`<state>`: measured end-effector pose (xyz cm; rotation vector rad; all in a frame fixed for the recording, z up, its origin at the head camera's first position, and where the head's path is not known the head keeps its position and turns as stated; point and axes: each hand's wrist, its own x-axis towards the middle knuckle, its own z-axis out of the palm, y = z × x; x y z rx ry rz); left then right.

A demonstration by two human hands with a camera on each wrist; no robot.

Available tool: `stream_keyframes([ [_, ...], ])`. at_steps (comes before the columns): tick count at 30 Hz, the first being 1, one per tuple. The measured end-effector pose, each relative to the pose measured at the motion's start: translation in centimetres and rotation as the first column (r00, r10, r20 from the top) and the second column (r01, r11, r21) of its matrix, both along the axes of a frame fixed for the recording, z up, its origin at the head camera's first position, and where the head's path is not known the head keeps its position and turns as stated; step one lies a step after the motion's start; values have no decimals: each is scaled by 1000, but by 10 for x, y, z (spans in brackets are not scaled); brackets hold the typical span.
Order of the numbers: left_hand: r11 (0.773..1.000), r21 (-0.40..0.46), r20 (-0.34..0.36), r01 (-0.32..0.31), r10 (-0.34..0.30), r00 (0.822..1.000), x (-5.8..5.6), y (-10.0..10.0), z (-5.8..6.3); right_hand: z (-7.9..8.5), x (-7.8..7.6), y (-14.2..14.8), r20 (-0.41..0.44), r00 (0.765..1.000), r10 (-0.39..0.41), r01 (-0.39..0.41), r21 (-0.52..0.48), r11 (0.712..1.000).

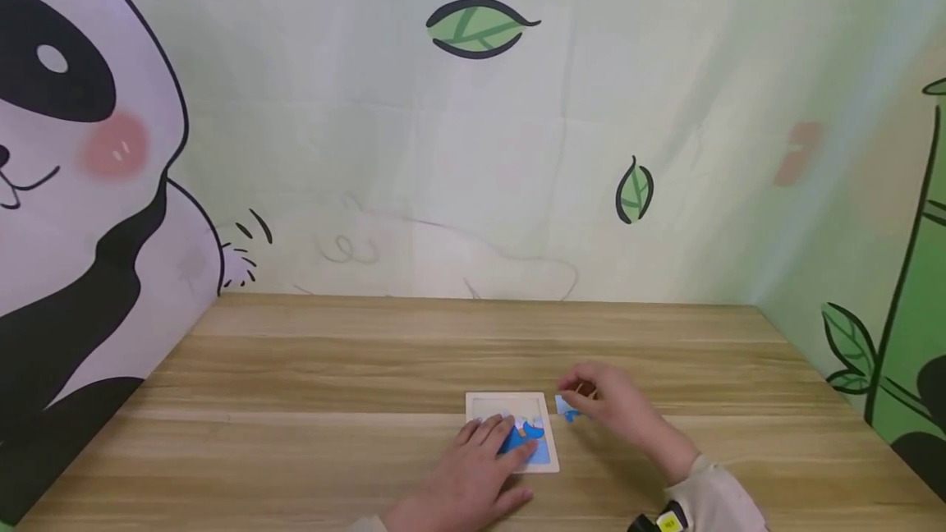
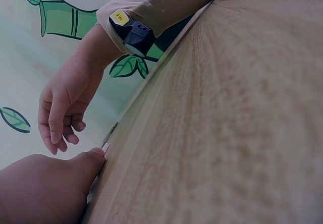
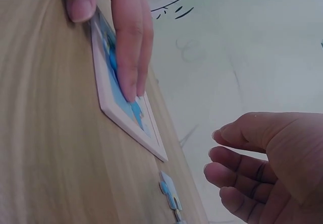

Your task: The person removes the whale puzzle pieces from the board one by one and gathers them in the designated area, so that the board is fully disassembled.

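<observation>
A small jigsaw puzzle tray (image 1: pixel 552 435) with a pale rim lies flat on the table, blue picture pieces (image 1: pixel 542 453) filling its lower part. My left hand (image 1: pixel 479 466) rests on the tray, fingers extended across the pieces. Just right of the tray is a loose blue puzzle piece (image 1: pixel 563 405), partly covered in the head view. Above that piece hovers my right hand (image 1: pixel 617 407), fingers loosely bent. In the right wrist view, a gap separates the hand from the puzzle piece (image 3: pixel 170 188), and nothing shows between thumb and fingers.
The wooden table (image 1: pixel 296 368) runs back to a wall (image 1: pixel 488 154) printed with leaves and a panda (image 1: pixel 66 187). A black device with a yellow label (image 1: pixel 668 520) is strapped at the right wrist.
</observation>
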<state>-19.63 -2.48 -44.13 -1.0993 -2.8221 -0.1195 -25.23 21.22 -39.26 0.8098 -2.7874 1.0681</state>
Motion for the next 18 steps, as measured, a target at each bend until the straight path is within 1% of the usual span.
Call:
stream_keyframes([
  [5,1000,0,11,-2,2,1000,0,0,1,-5,2,-7,-9,999,54,-53,5,999],
  [9,1000,11,0,3,-3,1000,-1,0,0,-9,4,-13,-24,997,69,-69,16,998],
  [14,1000,19,-44,9,-8,999,-2,0,-2,-14,7,-20,-27,997,66,-65,40,997],
  [18,1000,13,-47,6,-5,999,-2,0,-2,-18,10,-24,-28,999,44,-43,59,997],
])
